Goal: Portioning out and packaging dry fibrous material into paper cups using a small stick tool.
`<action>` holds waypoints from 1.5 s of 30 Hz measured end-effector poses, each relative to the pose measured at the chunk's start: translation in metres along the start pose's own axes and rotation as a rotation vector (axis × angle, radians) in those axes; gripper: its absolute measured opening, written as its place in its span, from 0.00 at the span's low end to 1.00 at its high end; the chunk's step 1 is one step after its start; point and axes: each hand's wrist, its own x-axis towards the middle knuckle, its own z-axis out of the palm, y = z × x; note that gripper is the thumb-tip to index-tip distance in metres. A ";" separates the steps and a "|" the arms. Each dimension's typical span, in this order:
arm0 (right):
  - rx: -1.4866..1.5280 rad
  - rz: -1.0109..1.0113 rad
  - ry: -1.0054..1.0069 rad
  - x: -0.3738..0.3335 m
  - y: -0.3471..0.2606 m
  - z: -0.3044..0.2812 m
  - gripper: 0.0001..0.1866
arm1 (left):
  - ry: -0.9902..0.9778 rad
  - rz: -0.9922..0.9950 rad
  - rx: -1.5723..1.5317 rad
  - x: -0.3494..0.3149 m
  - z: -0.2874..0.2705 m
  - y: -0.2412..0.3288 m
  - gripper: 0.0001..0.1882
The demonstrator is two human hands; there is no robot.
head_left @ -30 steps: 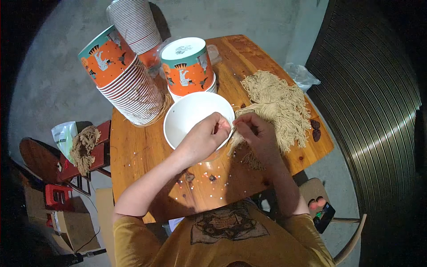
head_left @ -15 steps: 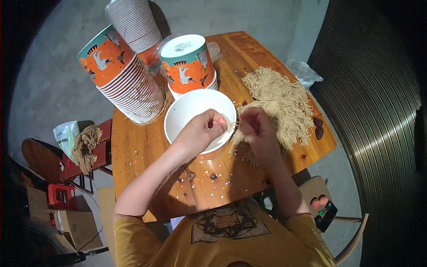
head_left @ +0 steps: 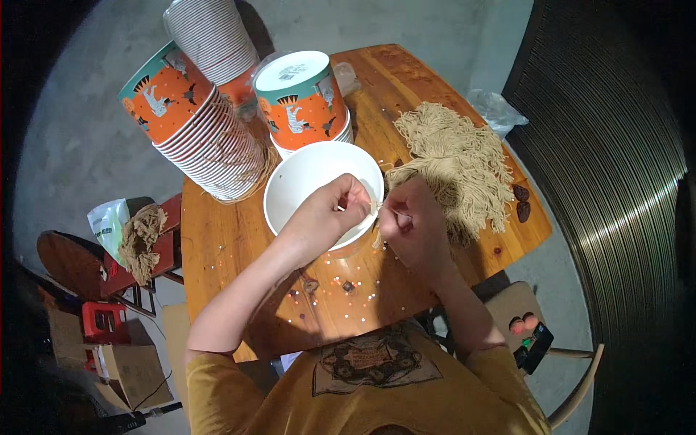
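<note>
Above the right part of a white paper bucket, my left hand pinches a short piece of beige cord at the rim. Beside it, just outside the rim, my right hand is closed with thumb and fingers together, and a thin pale strand shows in its grip. The fingertips of both hands almost meet; the exact joint between them is too small to make out. A loose heap of beige cord lies on the table just beyond my right hand and is partly hidden by it.
Behind the bucket stand upside-down orange patterned buckets and a leaning nested stack with cord hanging on it. Small white dots and dark spots mark the wooden table. Two dark dates lie at the right edge. A red stool stands left.
My right hand has turned and moved slightly left and down, its fingers now closed near the left fingertips. The left hand keeps its pinch at the rim. The view has shifted a little.
</note>
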 end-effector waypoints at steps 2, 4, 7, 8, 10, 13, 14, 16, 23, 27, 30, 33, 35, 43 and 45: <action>-0.080 -0.093 0.015 0.000 0.000 0.002 0.08 | -0.010 0.004 -0.005 0.000 0.000 0.001 0.04; -0.101 -0.039 -0.006 0.000 -0.002 0.002 0.09 | -0.019 0.010 -0.009 0.001 0.000 0.001 0.04; -0.145 -0.067 0.009 0.001 -0.002 0.001 0.08 | -0.034 0.019 -0.017 0.001 0.001 0.002 0.04; -0.144 -0.067 0.009 0.002 -0.002 0.002 0.08 | -0.039 0.026 -0.025 0.001 0.001 0.003 0.04; -0.147 -0.054 0.038 0.003 -0.003 0.002 0.08 | -0.045 0.033 -0.033 0.001 0.001 0.002 0.04; -0.106 0.009 0.051 0.004 -0.006 0.004 0.08 | -0.063 0.059 -0.011 0.001 0.000 -0.002 0.04; -0.105 0.008 0.050 0.004 -0.006 0.005 0.08 | -0.069 0.057 -0.022 0.001 -0.001 -0.003 0.04; -0.067 0.024 0.041 0.005 -0.005 0.005 0.07 | -0.075 0.057 -0.033 0.001 -0.001 -0.002 0.04; 0.143 0.215 -0.009 -0.001 0.000 0.001 0.07 | -0.004 0.044 0.024 -0.002 0.001 0.002 0.03; 0.230 0.252 -0.041 -0.002 -0.001 -0.002 0.08 | 0.179 0.143 0.070 -0.005 0.008 0.006 0.03; 0.247 0.277 -0.060 -0.003 0.001 0.003 0.08 | 0.237 0.300 0.186 -0.009 0.011 0.008 0.03; 0.226 0.264 -0.058 -0.004 -0.003 0.000 0.08 | 0.170 0.332 0.261 -0.009 0.013 0.014 0.04; 0.206 0.252 -0.059 -0.004 -0.004 0.000 0.08 | 0.164 0.301 0.248 -0.008 0.014 0.010 0.05; 0.371 0.206 -0.038 -0.006 0.005 0.004 0.06 | 0.109 0.184 0.088 -0.003 0.011 -0.003 0.05; 0.400 0.214 -0.041 -0.005 0.003 0.003 0.05 | 0.090 0.178 0.075 -0.004 0.012 0.001 0.05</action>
